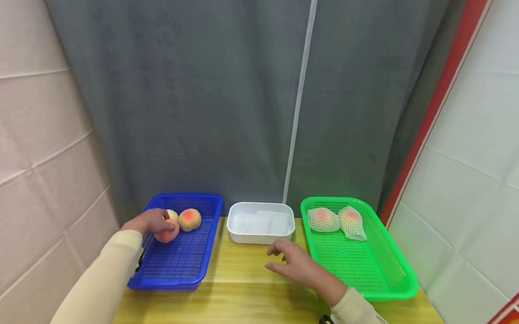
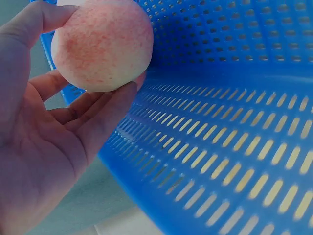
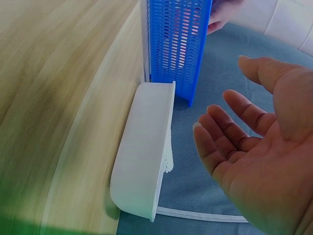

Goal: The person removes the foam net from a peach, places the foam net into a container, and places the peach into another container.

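Over the blue basket (image 1: 177, 266) at the left, my left hand (image 1: 151, 221) grips a pink peach (image 1: 168, 233). In the left wrist view the thumb and fingers curl round that peach (image 2: 105, 46). Two more peaches lie in the basket beside it: a yellow one with a red top (image 1: 190, 219) and a paler one (image 1: 172, 215), partly hidden by the hand. My right hand (image 1: 295, 263) holds nothing and hovers just in front of the white basket (image 1: 260, 239), its fingers loosely bent. White foam netting (image 3: 168, 152) shows at the white basket's rim in the right wrist view.
At the right stands a green basket (image 1: 346, 271) with two peaches in white foam nets, one at the left (image 1: 323, 219) and one beside it (image 1: 351, 222). All three baskets stand on a wooden table (image 1: 233, 304). A grey curtain (image 1: 200, 104) hangs close behind them.
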The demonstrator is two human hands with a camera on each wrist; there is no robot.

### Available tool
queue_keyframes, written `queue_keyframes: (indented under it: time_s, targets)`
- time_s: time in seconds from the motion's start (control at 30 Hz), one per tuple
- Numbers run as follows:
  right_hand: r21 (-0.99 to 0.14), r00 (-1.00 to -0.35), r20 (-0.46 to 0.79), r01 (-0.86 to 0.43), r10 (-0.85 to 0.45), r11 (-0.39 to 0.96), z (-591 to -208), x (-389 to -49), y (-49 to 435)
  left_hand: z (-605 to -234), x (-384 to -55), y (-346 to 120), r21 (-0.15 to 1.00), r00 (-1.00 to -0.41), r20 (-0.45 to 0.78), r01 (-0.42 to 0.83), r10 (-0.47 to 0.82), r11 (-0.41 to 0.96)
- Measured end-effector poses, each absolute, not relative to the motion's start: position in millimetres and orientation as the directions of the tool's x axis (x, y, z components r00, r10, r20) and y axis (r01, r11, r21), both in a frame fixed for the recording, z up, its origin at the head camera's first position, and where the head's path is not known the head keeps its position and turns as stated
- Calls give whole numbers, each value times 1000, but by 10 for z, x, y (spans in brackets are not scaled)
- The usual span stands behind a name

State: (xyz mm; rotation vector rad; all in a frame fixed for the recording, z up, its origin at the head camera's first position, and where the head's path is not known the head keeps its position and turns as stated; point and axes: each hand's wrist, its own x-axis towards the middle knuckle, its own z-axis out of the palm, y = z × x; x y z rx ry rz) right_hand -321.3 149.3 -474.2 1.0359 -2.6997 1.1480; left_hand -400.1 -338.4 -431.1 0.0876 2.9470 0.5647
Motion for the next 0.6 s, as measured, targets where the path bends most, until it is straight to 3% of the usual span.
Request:
queue_keyframes:
  time_s: [0.6]
  targets:
    - [-617, -769, 263, -598, -582, 512, -4751, -3209, 1496, -4397, -3984, -3357, 334, -972, -224, -9, 70, 942]
